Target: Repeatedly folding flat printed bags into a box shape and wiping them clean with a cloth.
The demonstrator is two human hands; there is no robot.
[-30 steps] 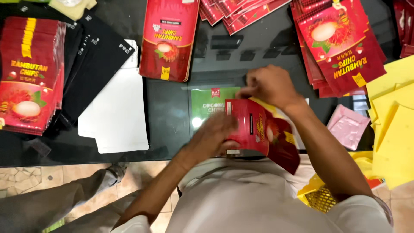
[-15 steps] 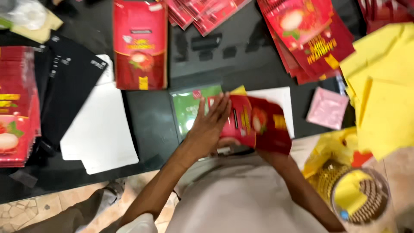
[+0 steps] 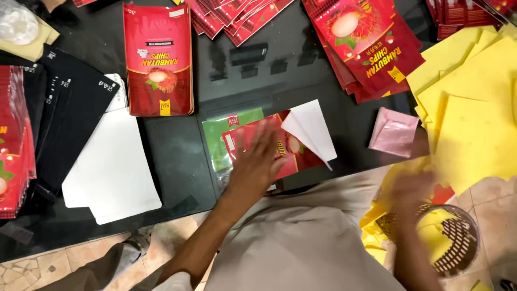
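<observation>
My left hand point(image 3: 257, 164) lies flat, fingers spread, on a red snack pouch point(image 3: 293, 156) at the near edge of the black table point(image 3: 177, 156). A white sheet point(image 3: 312, 129) peels up from the pouch's right end. A green pouch point(image 3: 223, 134) lies partly under the red one. My right hand point(image 3: 412, 188) is blurred, off the table to the right, above a wire basket point(image 3: 458, 242) that holds yellow paper. Whether it holds anything is unclear.
A stack of red pouches point(image 3: 159, 59) lies at the back left, with more fanned out at the back right point(image 3: 366, 43) and far left point(image 3: 13, 140). Black pouches point(image 3: 64, 118) and white sheets point(image 3: 110, 167) lie left. Yellow sheets point(image 3: 474, 118) and a pink packet point(image 3: 394, 132) lie right.
The red pouch has gone from both hands down onto the table. My left hand now presses it flat. My right hand has let go and swung right, down over the basket.
</observation>
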